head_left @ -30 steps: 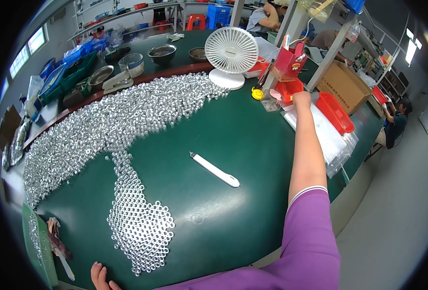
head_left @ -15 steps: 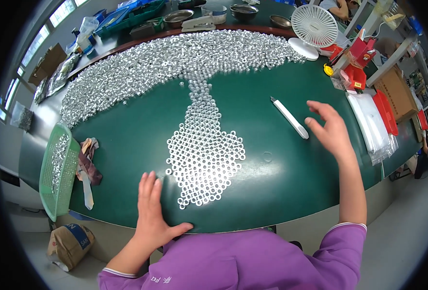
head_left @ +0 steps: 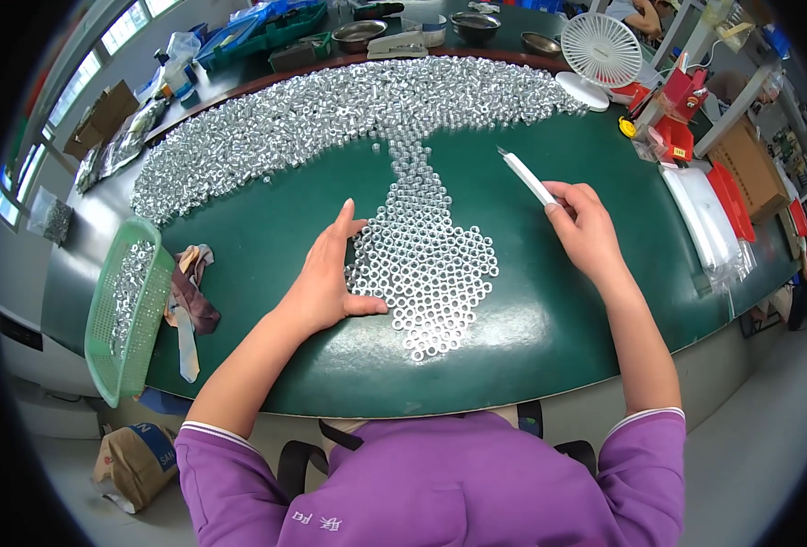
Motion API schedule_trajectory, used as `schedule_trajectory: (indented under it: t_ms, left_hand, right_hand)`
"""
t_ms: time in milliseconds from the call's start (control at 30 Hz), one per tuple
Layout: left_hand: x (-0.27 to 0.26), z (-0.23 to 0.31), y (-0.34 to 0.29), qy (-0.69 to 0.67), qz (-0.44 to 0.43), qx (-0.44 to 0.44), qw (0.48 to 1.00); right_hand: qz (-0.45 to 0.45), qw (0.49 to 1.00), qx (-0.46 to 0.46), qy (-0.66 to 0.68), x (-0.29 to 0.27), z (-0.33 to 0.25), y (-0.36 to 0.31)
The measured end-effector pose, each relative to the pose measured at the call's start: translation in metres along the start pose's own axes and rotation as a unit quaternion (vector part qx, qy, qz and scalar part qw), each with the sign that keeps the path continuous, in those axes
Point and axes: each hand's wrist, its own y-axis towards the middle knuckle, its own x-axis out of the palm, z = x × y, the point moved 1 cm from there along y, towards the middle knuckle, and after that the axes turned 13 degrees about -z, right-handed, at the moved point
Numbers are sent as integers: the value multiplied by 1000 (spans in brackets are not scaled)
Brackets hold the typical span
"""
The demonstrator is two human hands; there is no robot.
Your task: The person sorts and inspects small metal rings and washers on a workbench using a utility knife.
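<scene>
My right hand [head_left: 584,228] grips the near end of a slim white utility knife [head_left: 528,180]. Its thin blade tip points away and to the left, a little over the table. On the green table [head_left: 303,376], a single layer of silvery metal nuts [head_left: 426,264] is spread flat, narrowing at the far side to a strip. That strip joins a long heap of the same nuts [head_left: 331,114]. My left hand [head_left: 323,283] rests against the left edge of the layer, fingers stretched forward and thumb spread toward the nuts, holding nothing.
A green basket [head_left: 103,319] with metal parts stands at the left edge, next to a crumpled cloth [head_left: 194,296]. A white fan [head_left: 600,50] sits at the back right. Clear plastic bags [head_left: 698,214] and a red tray [head_left: 730,201] lie at the right. Metal bowls [head_left: 360,35] line the back.
My right hand has closed on the utility knife, which was lying on the table, and raised it. My left hand has moved forward from the table edge to the nuts' left side. The view has shifted.
</scene>
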Motion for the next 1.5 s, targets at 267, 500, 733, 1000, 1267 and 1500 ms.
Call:
schedule_trajectory:
  t_ms: [267,500,733,1000,1267,1500]
  left_hand:
    - [3,9,-34,-171,-12,28,985]
    - [-19,-13,-59,-180,121,6,976]
    - [-16,-3,-58,141,41,-44,988]
    - [-14,15,-28,201,-11,-61,978]
    - [-8,23,-14,213,-78,-25,974]
    - [-8,18,-24,221,-74,50,971]
  right_hand:
    - [-76,877,13,475,40,-18,9]
    - [-12,810,13,586,24,1,5]
    - [-14,825,31,565,28,-4,1]
    - [-29,843,18,537,39,-6,1]
    - [-21,857,20,514,37,-2,0]
    - [-30,862,21,506,35,-3,2]
